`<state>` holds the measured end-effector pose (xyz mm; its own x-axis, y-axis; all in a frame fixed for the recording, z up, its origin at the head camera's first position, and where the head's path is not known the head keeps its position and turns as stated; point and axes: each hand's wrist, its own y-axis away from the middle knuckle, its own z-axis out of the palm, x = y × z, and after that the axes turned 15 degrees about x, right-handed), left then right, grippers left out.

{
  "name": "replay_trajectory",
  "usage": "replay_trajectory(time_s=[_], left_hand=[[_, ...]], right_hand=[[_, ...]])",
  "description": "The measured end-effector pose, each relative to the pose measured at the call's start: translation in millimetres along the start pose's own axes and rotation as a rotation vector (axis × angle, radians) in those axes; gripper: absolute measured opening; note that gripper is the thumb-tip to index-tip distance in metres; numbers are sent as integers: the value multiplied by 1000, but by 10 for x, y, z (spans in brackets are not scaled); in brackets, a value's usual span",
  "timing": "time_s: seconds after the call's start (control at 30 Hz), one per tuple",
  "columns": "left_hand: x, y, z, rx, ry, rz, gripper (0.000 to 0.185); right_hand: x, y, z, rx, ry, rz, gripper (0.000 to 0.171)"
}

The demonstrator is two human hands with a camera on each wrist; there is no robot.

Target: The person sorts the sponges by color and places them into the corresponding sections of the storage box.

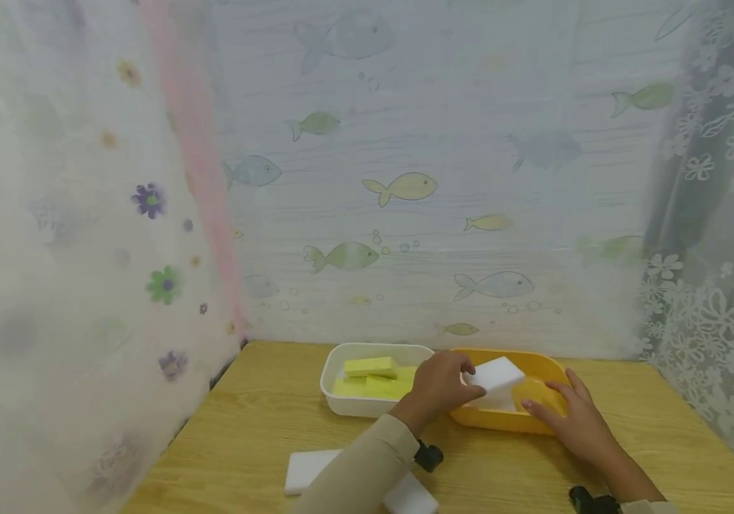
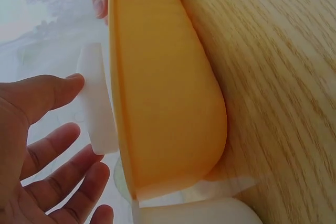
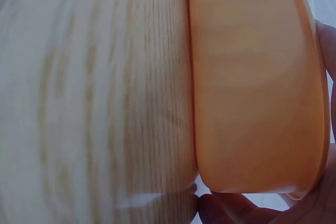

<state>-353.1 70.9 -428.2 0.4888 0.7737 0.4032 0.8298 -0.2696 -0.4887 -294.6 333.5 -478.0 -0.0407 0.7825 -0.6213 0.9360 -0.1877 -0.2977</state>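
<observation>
My left hand (image 1: pixel 463 382) pinches a white sponge block (image 1: pixel 497 377) between thumb and fingers, tilted over the orange-yellow tray (image 1: pixel 502 421). In the left wrist view the thumb presses the white sponge block (image 2: pixel 97 103) just above the tray's (image 2: pixel 168 93) rim, with the other fingers spread below. My right hand (image 1: pixel 556 410) holds the tray's right end. Its fingers lie over the rim and its thumb (image 3: pixel 215 208) presses the orange-yellow tray's (image 3: pixel 257 77) outer wall.
A white tray (image 1: pixel 341 400) with several yellow sponges (image 1: pixel 373 377) stands touching the orange tray's left side. Two white sponges (image 1: pixel 305 471) lie near the wooden table's (image 1: pixel 245 414) front edge under my left forearm. Patterned curtains close off the back and both sides.
</observation>
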Motion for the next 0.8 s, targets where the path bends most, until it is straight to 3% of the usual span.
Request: replay_trajectory(time_s=[0.37,0.8], left_hand=[[120,-88,240,27,-32,5,35],[289,-111,528,142,-26,125,35]], right_hand=[[2,9,7,1,-31,-8,111],[-17,24,-3,6,-55,26,126]])
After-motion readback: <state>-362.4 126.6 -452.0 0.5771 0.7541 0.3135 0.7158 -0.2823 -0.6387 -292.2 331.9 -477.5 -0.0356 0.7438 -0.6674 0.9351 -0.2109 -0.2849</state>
